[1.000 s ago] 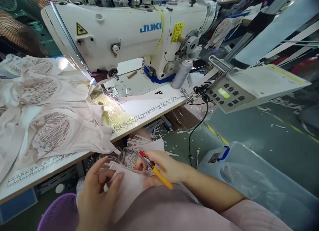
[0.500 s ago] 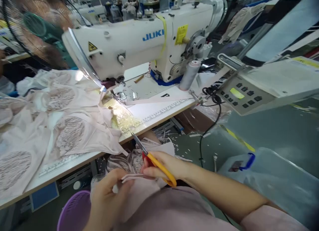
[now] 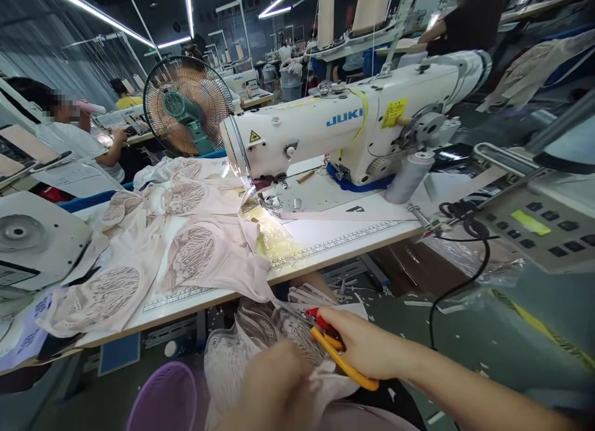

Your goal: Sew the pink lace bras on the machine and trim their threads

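Observation:
My right hand (image 3: 372, 341) is closed around scissors (image 3: 343, 363) with orange and red handles. Their metal blades point up and left toward the table's front edge. My left hand (image 3: 279, 381) is smeared by motion and its fingers cannot be made out. Pale pink fabric (image 3: 332, 384) lies between the two hands over my lap. Just behind my left hand hang pale lace bra pieces (image 3: 260, 325), below the table edge. Several pale pink lace bras (image 3: 209, 254) lie spread on the table, one with a strap drooping over the front edge near the blades.
A white sewing machine (image 3: 302, 133) stands on the table (image 3: 320, 251), its lamp lit. A grey thread cone (image 3: 411, 177) and a control box (image 3: 530, 223) are to the right. A purple basket (image 3: 162, 397) sits below. Behind are a fan (image 3: 186, 105) and a co-worker (image 3: 74, 139).
The view has tilted up and swung left. My left hand, which pinched a pale fabric edge, is now blurred beside the lace pieces. The scissors remain in my right hand.

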A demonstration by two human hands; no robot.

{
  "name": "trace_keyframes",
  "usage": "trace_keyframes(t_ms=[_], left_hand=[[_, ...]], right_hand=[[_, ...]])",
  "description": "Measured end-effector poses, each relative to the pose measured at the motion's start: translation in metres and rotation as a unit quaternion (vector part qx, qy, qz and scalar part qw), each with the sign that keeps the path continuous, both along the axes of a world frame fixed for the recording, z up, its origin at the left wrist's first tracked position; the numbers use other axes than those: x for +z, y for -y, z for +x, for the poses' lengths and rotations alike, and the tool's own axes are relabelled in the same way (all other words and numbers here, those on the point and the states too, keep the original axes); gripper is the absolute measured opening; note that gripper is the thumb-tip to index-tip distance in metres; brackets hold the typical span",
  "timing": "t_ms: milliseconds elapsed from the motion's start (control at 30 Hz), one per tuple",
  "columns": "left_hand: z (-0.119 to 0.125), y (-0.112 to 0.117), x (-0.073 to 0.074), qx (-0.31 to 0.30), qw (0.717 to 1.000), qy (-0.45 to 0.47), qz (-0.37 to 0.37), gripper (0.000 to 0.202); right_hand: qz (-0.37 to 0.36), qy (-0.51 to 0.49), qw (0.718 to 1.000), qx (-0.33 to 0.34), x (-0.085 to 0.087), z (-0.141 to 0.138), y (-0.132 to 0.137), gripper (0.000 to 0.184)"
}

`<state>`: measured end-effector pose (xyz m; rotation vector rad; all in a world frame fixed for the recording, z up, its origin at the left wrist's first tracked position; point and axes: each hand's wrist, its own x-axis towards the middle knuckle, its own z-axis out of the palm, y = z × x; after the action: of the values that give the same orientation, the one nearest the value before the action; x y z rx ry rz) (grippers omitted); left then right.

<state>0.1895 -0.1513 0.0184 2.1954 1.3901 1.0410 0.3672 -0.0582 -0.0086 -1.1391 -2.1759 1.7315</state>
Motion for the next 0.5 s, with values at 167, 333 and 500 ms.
trace_keyframes(t_ms=[167, 333, 500], left_hand=[[-0.014, -0.001, 0.009, 0.189, 0.949, 0.147, -0.205, 0.015], [-0.009, -0.002, 0.005, 0.3, 0.885, 0.256, -0.247, 0.017], [-0.009, -0.005, 0.003, 0.275, 0.886, 0.256, -0.271, 0.02]], right_hand=[[-0.176, -0.259, 0.949, -0.039, -0.015, 0.007, 0.013, 0.06], [-0.211, -0.217, 0.942, -0.144, -0.019, -0.005, 0.032, 0.06], [-0.082, -0.224, 0.959, -0.155, -0.011, 0.003, 0.031, 0.04]])
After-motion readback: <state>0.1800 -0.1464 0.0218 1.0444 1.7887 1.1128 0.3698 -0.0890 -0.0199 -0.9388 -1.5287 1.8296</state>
